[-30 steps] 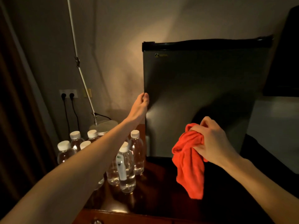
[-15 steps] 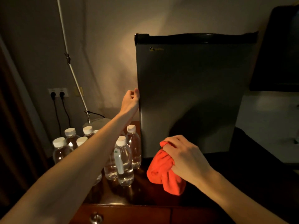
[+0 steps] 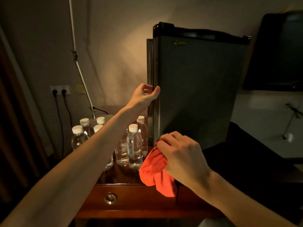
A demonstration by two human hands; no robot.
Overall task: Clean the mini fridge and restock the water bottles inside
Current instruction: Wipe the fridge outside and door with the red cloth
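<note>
Gripping: left hand (image 3: 144,95) curled on one mini fridge door (image 3: 196,89) edge, ajar; right hand (image 3: 180,154) clutching one red cloth (image 3: 155,174); six water bottles (image 3: 135,148) visible under left forearm on bench (image 3: 131,194)

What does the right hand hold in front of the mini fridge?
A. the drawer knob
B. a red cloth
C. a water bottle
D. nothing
B: the right hand grips a bunched red cloth that hangs below its fingers, low before the fridge door.
</note>
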